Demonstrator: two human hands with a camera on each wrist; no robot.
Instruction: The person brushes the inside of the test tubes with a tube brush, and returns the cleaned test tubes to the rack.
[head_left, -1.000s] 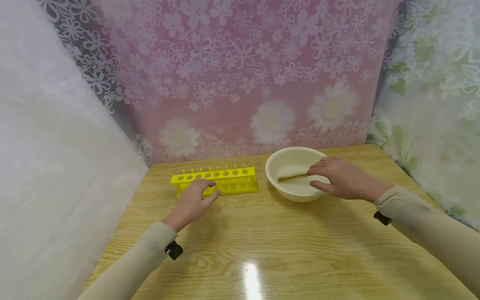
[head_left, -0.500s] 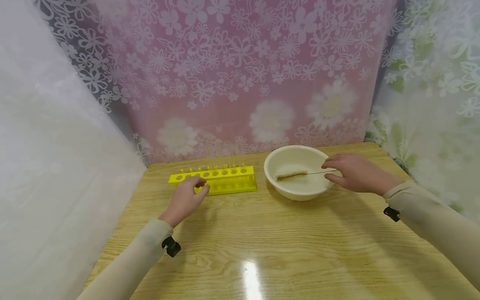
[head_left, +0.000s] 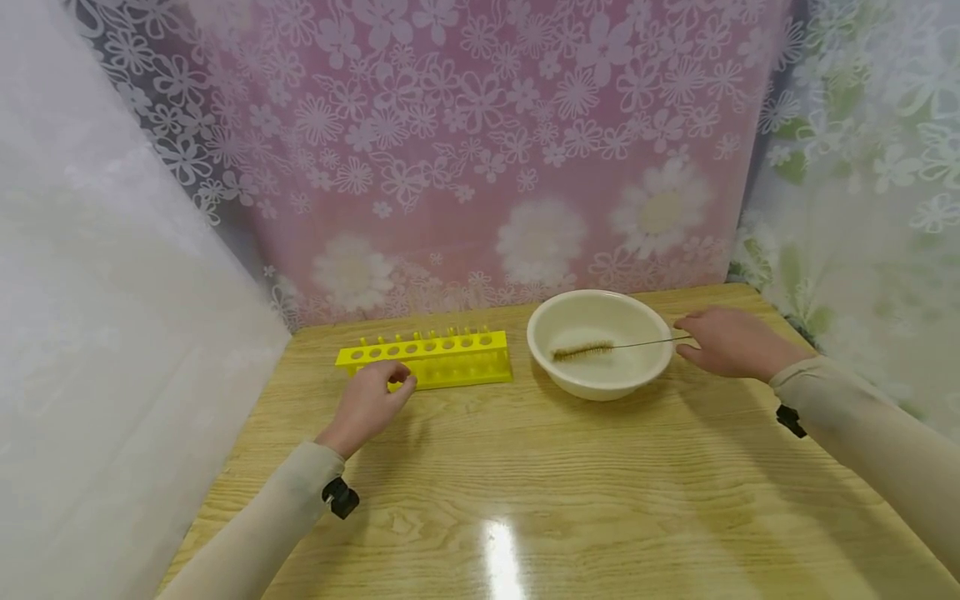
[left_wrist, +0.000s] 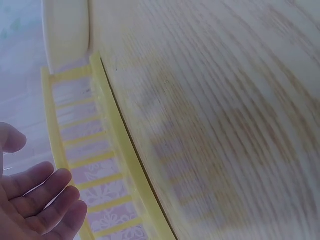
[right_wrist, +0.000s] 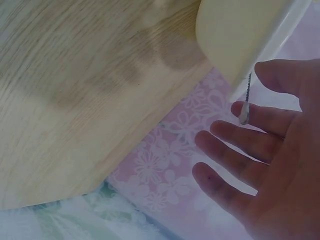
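Note:
A brown-bristled test tube brush (head_left: pixel 583 351) lies in the cream basin (head_left: pixel 534 354), its thin wire handle reaching over the right rim. My right hand (head_left: pixel 735 343) is just right of the basin, thumb and index fingertips at the handle's end. In the right wrist view, the handle's twisted wire end (right_wrist: pixel 244 114) crosses in front of the index finger, and a gap parts thumb and index; the fingers are extended. My left hand (head_left: pixel 367 404) is in front of the yellow test tube rack (head_left: pixel 431 342), holding nothing, its fingers loosely bent.
The rack has a row of round holes and pegs behind; faint clear tubes seem to stand at its back. Rack and basin are side by side on the wooden table (head_left: pixel 480 467). Flowered curtains (head_left: pixel 480 125) hang behind and on the right, a white sheet (head_left: pixel 112 292) on the left.
My right hand has drawn back rightward along the wire handle, out of the basin, while the brush has stayed put. My left hand has shifted slightly left.

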